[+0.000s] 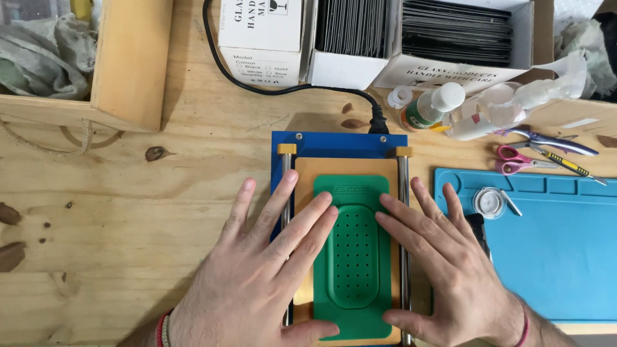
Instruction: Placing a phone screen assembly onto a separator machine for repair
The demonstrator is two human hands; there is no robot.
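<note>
From the head camera, a green perforated mat [353, 257] lies on an orange plate [347, 168], which sits on a blue machine base [334, 139] in the middle of a wooden bench [128, 212]. Two steel rods [403, 212] with yellow end caps run along either side of the mat.

The left hand [260, 283] lies flat and open, fingers spread, palm down; its fingertips press the left edge of the green mat and its thumb reaches across the mat's lower edge. The right hand [443, 270] is likewise open and flat, fingers resting on the right edge of the mat, thumb touching its lower right corner. Neither hand grips anything.

A black power cable [257, 83] plugs into the far edge of the machine base. Beyond the green mat stand white cardboard boxes [263, 38], some filled with dark flat sheets. Right of the mat lies a light blue work mat [559, 244] carrying a small round clear container [490, 202]. Beyond that work mat are pink-handled scissors [514, 160], a yellow craft knife [569, 166], clear plastic bottles [475, 112] lying on their sides. Far left of the green mat stands a wooden crate [128, 64] holding crumpled cloth [45, 51]
</note>
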